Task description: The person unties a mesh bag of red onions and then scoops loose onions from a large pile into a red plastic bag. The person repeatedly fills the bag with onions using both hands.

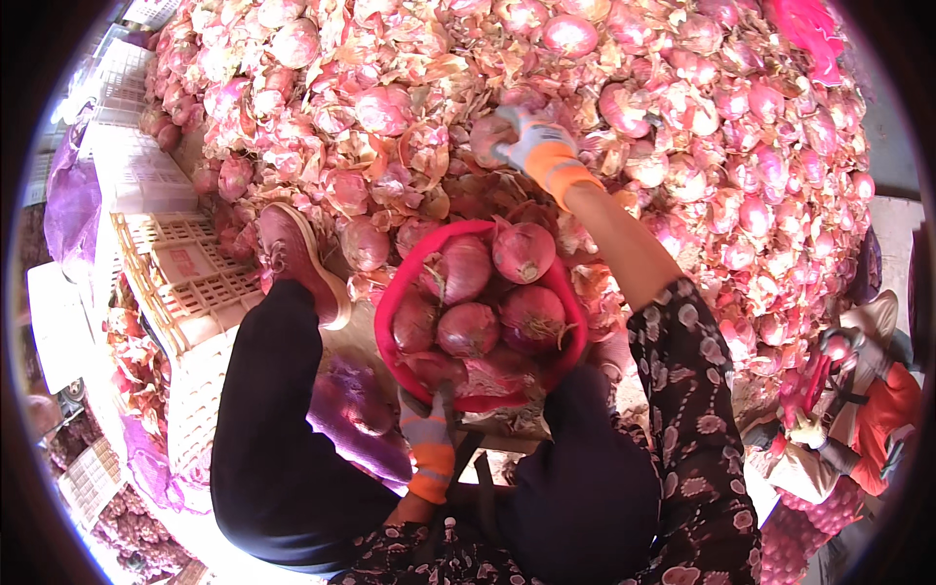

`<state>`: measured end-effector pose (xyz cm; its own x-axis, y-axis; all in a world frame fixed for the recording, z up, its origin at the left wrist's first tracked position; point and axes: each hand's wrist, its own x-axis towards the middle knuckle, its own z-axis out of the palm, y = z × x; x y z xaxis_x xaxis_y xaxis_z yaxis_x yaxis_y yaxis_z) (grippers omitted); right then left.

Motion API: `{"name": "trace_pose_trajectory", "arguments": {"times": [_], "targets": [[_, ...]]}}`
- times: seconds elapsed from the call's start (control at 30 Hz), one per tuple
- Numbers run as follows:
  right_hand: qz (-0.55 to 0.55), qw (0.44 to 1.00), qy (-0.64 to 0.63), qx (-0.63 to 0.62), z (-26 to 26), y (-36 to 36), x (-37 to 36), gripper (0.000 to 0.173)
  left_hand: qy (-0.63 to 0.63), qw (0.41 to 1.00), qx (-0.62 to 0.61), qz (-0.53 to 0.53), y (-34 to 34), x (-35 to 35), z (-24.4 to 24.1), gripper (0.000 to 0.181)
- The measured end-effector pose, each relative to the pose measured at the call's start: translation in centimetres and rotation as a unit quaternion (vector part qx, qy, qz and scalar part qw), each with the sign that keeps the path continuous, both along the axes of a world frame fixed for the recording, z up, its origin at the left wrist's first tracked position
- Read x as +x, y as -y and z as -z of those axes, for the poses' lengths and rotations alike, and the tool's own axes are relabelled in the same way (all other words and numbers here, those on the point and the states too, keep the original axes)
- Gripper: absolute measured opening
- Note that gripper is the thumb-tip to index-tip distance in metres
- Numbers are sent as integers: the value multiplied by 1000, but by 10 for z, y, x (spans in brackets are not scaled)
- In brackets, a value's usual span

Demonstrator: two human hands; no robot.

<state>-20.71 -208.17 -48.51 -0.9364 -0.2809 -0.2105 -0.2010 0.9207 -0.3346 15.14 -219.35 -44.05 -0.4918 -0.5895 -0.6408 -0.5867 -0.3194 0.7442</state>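
Between my knees stands a round container or bag with a red rim [385, 322], filled with large red onions [468, 330]. My left hand [431, 424], in a grey and orange glove, is at the rim's near edge, touching or gripping an onion or the rim; its fingertips are partly hidden. My right hand [534, 142], in a matching glove, reaches forward over the onion pile [409, 146], its fingers around a red onion [491, 139]. Loose dry skins cover the pile around that onion.
Cream plastic crates [190, 278] stand at the left beside my shoe [292, 256]. A purple mesh sack [362, 417] lies under my left leg. At the right, a co-worker in orange [885, 424] handles an onion and red mesh. Pink netting [812, 36] lies on the pile's far right.
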Motion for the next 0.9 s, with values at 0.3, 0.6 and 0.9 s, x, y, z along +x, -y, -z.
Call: {"name": "trace_pose_trajectory", "arguments": {"times": [0.3, 0.6, 0.9], "targets": [[61, 993, -79, 58, 28, 42, 12, 84, 6, 996, 78, -53, 2, -8, -17, 53], [165, 440, 410, -782, -23, -57, 38, 34, -46, 992, 91, -69, 1, 4, 3, 57], [293, 542, 340, -710, 4, -87, 46, 50, -10, 998, 54, -35, 0, 2, 4, 56]]}}
